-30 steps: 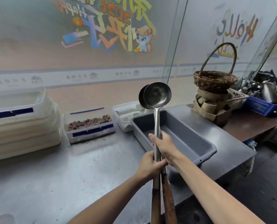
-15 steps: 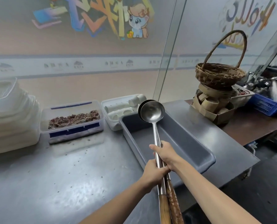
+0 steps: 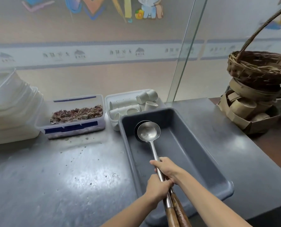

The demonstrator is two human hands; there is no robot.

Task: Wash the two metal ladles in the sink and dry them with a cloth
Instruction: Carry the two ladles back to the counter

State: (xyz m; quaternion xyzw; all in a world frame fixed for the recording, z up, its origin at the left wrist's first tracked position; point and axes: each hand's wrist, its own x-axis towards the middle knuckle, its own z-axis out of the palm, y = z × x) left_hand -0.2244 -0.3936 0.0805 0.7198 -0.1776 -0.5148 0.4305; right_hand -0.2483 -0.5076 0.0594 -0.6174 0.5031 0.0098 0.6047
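Steel ladles (image 3: 148,132) stacked over the grey tub (image 3: 202,163), our left hand (image 3: 157,188) and right hand (image 3: 168,168) closed round both handles, could slide apart and clatter.

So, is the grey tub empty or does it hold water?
Empty as far as it shows: the grey tub has a bare, dull floor, with only the ladles' bowls inside it. A thin wet film cannot be ruled out.

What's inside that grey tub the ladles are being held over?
The grey tub looks empty and dry where its floor shows. The two stacked ladles, held by the left hand and right hand, hide part of the floor.
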